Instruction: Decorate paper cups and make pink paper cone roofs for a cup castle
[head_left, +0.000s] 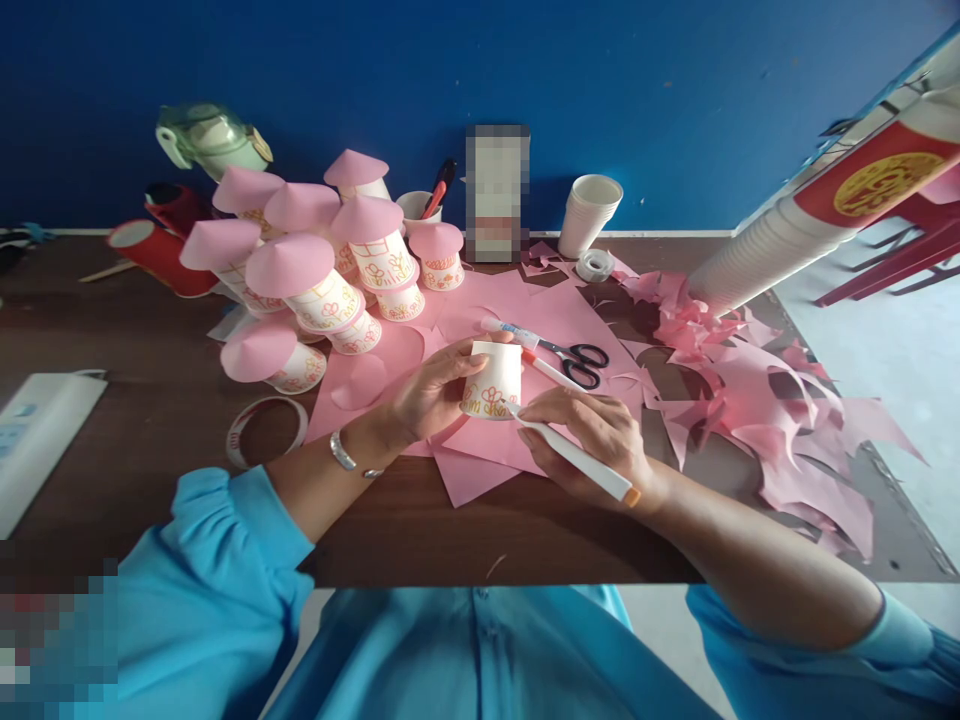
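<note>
On the brown table (150,400), pink paper sheets (525,310) lie beneath a heap of pink-roofed cups (315,270). Scissors (581,360) rest behind. The left hand (431,390) grips an upside-down paper cup (491,378); the right hand (592,430) clasps a white pen (574,455) against it.

We see bright turquoise-blue sleeves (225,560), gathered at the cuffs and pushed up both forearms, a matching buttoned front below (buttons barely visible), and a slim silver bracelet (343,452) on the left wrist.
</note>
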